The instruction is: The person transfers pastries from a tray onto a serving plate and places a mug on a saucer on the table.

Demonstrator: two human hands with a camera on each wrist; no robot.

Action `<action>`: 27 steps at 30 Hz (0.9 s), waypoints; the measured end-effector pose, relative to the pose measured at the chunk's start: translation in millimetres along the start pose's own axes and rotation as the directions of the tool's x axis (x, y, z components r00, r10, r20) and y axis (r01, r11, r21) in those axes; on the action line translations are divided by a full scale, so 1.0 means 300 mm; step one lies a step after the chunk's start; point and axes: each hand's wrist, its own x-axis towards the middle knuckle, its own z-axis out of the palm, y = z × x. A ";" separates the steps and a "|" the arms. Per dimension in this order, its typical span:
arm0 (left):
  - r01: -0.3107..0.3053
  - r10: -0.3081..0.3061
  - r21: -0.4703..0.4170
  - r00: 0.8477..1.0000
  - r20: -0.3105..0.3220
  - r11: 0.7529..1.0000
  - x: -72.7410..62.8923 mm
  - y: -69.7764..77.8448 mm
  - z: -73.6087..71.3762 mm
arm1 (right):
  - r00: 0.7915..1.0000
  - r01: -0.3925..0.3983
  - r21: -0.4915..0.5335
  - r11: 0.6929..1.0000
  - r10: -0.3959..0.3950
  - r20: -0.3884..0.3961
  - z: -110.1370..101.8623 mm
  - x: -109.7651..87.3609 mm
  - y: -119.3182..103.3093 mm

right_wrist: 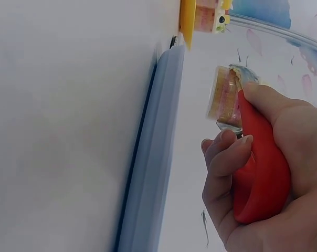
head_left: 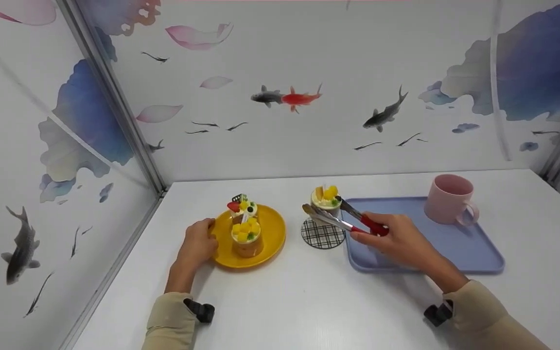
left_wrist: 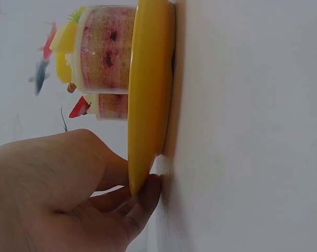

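My left hand point(head_left: 197, 245) pinches the left rim of a yellow plate point(head_left: 276, 236), thumb on top and fingers underneath in the left wrist view. Two dessert cups stand on the plate: a front one topped with yellow fruit cubes point(head_left: 247, 243) and another behind it with a strawberry piece point(head_left: 234, 206). In my right hand point(head_left: 401, 240) I grip red-handled metal tongs point(right_wrist: 261, 163). Their tips hold a third dessert cup point(head_left: 326, 200), topped with yellow fruit; the right wrist view shows it raised and tilted. It overlaps the far edge of a round black-and-white grid coaster point(head_left: 323, 236) in the head view.
A blue-purple tray point(head_left: 455, 253) lies right of the coaster, under my right hand. On its far right part stands a pink mug point(head_left: 447, 199), handle toward the right. White panels point(head_left: 309, 146) with painted fish close off the white table point(head_left: 299, 311) behind and at left.
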 end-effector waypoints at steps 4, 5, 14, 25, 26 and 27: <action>-0.004 0.004 0.006 1.000 -0.001 1.000 -0.001 -0.001 0.002 | 1.000 0.003 0.012 1.000 -0.003 0.008 0.024 0.013 -0.017; -0.006 0.006 0.006 1.000 -0.001 1.000 0.000 -0.002 0.002 | 1.000 0.002 0.014 1.000 -0.003 0.010 0.031 0.017 -0.022; 0.005 -0.005 -0.004 1.000 0.001 1.000 0.001 0.001 0.002 | 0.996 0.083 0.055 0.995 -0.084 0.012 0.087 0.060 -0.055; 0.017 -0.017 -0.010 1.000 0.003 1.000 0.000 0.003 -0.001 | 0.997 0.060 0.052 0.997 -0.062 0.037 0.138 0.083 -0.090; 0.021 -0.021 -0.013 1.000 0.004 1.000 0.001 0.003 -0.001 | 0.997 0.061 0.052 0.997 -0.063 0.039 0.143 0.085 -0.095; 0.022 -0.022 -0.013 1.000 0.006 1.000 0.001 0.002 -0.001 | 0.997 0.063 0.052 0.997 -0.065 0.038 0.146 0.087 -0.099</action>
